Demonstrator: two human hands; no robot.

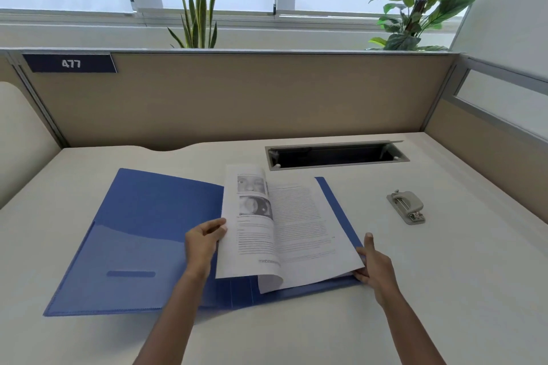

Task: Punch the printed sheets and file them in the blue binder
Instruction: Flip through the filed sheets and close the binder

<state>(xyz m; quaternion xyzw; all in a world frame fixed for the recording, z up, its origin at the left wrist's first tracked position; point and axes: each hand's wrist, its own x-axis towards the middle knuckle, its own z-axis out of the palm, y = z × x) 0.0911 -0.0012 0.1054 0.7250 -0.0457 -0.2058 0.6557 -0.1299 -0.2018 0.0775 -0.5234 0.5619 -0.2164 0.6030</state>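
the binding at the spine of the open blue plastic binder [142,234] is hidden under the lifted pages, so whether any rings or clips hold the paper cannot be told. the print on the white printed sheets [299,225] is too blurred to read; only two grey photographs near the top of the raised page and blocks of text lines can be made out. the lower edge of the picture cuts off both forearms.

the binder lies flat and spread open on the pale cream desk [296,335], its left cover bare, with a clear inner pocket and a small darker blue slot low down. the sheets sit on its right half, a blue margin showing along their right edge.

the left hand [204,241] is closed on the left edge of one raised sheet, thumb and fingers pinching it so the page stands up and curls over the spine. just right of it the rest of the stack lies flat, with one lower corner curling upward. the right hand [375,267] rests at the near right corner of the stack and binder, fingers spread over that corner and thumb pointing up; it grips nothing that can be seen.

further right, well apart from the binder, a small grey metal hole punch [406,206] sits on the desk, untouched. behind it is a long open cable slot [335,154] in the desktop.
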